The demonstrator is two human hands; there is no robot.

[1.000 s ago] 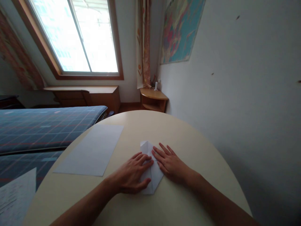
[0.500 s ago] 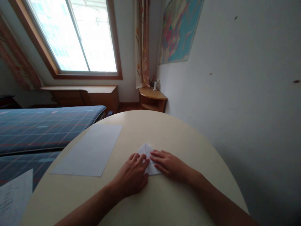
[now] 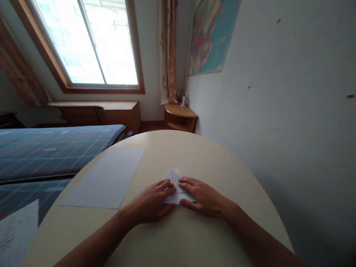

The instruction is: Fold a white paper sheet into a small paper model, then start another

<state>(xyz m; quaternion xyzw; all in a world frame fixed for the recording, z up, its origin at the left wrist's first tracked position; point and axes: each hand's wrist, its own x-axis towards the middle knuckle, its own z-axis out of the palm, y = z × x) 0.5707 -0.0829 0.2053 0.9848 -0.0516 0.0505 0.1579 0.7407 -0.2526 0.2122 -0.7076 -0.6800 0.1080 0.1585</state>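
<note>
By the left hand (image 3: 155, 201) and the right hand (image 3: 204, 194), both spread with thumbs held away from the fingers, a folded white paper (image 3: 180, 197) is being pressed at its 2 sides onto the round cream surface (image 3: 219, 167). To its left, 1 flat white sheet (image 3: 105, 181) is being supported, and farther out a blue plaid mattress (image 3: 61, 152) is being partly hidden by the surface's edge.
</note>
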